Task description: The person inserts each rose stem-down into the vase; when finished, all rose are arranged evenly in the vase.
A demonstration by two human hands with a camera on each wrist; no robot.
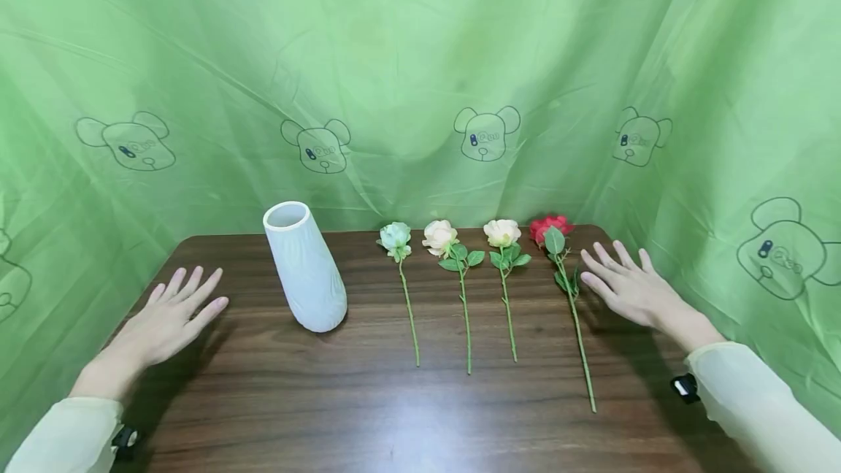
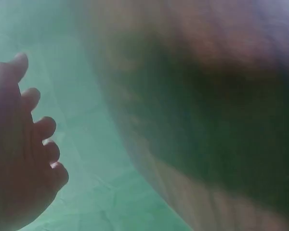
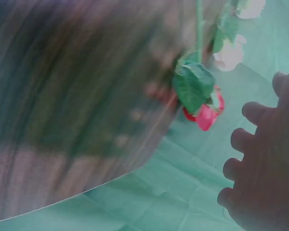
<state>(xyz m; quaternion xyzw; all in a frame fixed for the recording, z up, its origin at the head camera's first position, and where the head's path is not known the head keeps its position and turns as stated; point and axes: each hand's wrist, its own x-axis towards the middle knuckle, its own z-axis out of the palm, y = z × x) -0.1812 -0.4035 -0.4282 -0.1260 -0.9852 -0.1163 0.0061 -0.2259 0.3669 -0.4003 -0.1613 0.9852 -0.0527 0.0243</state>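
The red flower lies on the table at its right part, bloom at the far edge, stem toward the person; three more flowers lie in a row to its left: a cream flower, a pale pink flower and a pale green flower. The white vase stands left of the row, mouth up, no stem visible in it. On this evidence, handling is judged not begun: nothing is found gripped or placed, and all four flowers and the vase are yet to be taken up. The right hand is just beside the red flower, fingers spread wide, holding nothing; the left hand is likewise spread and unladen, left of the vase and apart from it. Both appear raised above the table. As to the views: the head view alone shows the vase and the whole row. The right wrist view adds a gap between the fingers and the red bloom, which appears there against the green cloth; whether it overhangs the edge cannot be determined. The left wrist view shows the fingertips, cloth and blurred table, with neither vase nor flower.
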